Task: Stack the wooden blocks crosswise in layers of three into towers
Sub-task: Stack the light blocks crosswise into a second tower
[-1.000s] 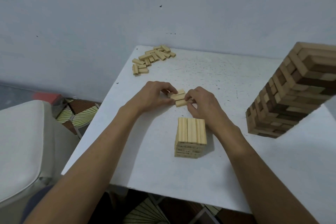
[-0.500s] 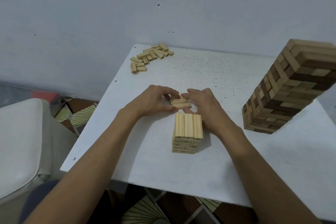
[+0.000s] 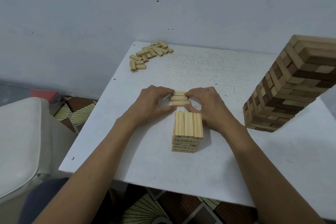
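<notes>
Three pale wooden blocks lie side by side, pointing left to right, squeezed between my two hands just behind a short pale tower. My left hand pinches their left ends with curled fingers and thumb. My right hand pinches their right ends the same way. The tower's top layer has three blocks running front to back. A pile of loose pale blocks lies at the table's far left corner.
A tall tower of mixed light and dark blocks stands at the right of the white table. A pale cushioned seat is at the left, beside the table's left edge. A wall closes the back.
The three blocks, skewed between my fingers before, are now lined up parallel in a neat row. Both hands have stayed behind the short tower.
</notes>
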Demonstrator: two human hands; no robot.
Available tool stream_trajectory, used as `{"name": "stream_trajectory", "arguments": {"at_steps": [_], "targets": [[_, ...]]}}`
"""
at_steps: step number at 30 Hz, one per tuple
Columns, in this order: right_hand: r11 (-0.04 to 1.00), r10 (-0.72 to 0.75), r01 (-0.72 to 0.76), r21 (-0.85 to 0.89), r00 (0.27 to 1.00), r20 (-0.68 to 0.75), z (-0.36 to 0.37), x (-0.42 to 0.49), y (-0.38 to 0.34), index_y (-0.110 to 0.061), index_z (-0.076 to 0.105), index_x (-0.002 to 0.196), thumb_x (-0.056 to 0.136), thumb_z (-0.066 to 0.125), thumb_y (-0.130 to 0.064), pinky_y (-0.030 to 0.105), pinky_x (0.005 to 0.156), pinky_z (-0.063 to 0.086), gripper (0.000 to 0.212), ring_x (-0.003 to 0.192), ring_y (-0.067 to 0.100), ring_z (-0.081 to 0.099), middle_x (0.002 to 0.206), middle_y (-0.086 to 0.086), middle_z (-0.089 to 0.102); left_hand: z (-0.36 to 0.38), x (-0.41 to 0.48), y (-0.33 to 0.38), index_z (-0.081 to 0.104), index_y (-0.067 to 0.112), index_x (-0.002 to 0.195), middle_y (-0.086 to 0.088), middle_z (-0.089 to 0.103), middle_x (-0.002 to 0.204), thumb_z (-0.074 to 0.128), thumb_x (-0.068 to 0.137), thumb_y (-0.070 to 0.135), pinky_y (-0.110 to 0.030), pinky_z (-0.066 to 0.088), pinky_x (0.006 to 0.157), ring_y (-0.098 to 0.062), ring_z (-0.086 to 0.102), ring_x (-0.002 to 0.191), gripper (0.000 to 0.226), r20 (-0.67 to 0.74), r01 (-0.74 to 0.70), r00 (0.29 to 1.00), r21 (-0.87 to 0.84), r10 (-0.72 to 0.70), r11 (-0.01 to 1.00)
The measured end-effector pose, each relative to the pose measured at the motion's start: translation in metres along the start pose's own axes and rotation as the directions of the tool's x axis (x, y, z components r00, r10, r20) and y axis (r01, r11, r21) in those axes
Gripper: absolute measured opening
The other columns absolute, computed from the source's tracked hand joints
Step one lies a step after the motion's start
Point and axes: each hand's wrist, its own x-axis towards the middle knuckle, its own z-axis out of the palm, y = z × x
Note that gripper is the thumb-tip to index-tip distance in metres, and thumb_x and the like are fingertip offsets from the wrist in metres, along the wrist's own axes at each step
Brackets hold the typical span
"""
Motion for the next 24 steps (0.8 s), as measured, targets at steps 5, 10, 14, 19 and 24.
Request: {"name": "stream_trajectory", "arguments": {"at_steps": [5,10,14,19,24], "targets": [[1.0,0.006,-0.006,0.001,1.0,-0.005,0.0005,0.0003,0.0004,-0.02,0.061,0.132,0.093,0.064,-0.033,0.037,0.099,0.041,0.041,0.119,0.019,0.042,0.132,-0.006,0.061,0.0027,-0.0021,0.0015,0.07,0.019,0.121,0.004,0.07,0.12,0.06,0.083,0.049,-0.038,0.044,0.091,-0.02,0.058,0.106,0.05,-0.048,0.008,0.999,0.011,-0.008,1.0],[1.0,0.009,-0.009,-0.016,1.0,-0.001,0.0004,0.0005,0.0004,-0.021,0.06,0.132,0.093,0.064,-0.035,0.036,0.099,0.041,0.042,0.119,0.018,0.042,0.133,-0.007,0.06,0.0047,-0.0009,-0.0057,0.068,0.023,0.126,0.008,0.065,0.132,0.052,0.076,0.071,-0.043,0.041,0.099,-0.016,0.056,0.119,0.071,-0.085,0.065,0.995,0.07,-0.059,0.995],[1.0,0.011,-0.011,-0.019,1.0,-0.002,0.0004,0.001,0.0002,-0.02,0.06,0.133,0.093,0.064,-0.035,0.037,0.1,0.041,0.042,0.12,0.019,0.042,0.134,-0.006,0.06,0.0063,-0.0026,-0.0055,0.073,0.028,0.117,0.006,0.065,0.132,0.046,0.079,0.07,-0.043,0.04,0.096,-0.018,0.056,0.118,0.063,-0.078,0.031,0.997,0.121,-0.021,0.992],[1.0,0.007,-0.007,-0.012,1.0,-0.009,0.001,0.0012,0.0001,-0.02,0.061,0.131,0.092,0.065,-0.035,0.04,0.1,0.042,0.042,0.119,0.019,0.043,0.133,-0.005,0.061,0.0091,-0.0039,-0.0029,0.072,0.024,0.119,0.003,0.065,0.132,0.045,0.082,0.064,-0.046,0.043,0.096,-0.022,0.058,0.116,0.061,-0.065,0.016,0.998,0.098,-0.01,0.995],[1.0,0.004,-0.004,-0.008,1.0,-0.013,0.0017,0.0005,0.001,-0.019,0.062,0.131,0.092,0.066,-0.034,0.04,0.1,0.041,0.042,0.118,0.02,0.043,0.133,-0.004,0.061,0.008,-0.0023,-0.0029,0.071,0.022,0.123,0.002,0.065,0.132,0.045,0.083,0.063,-0.05,0.044,0.097,-0.023,0.059,0.116,0.063,-0.04,0.007,0.999,0.102,-0.002,0.995]]}}
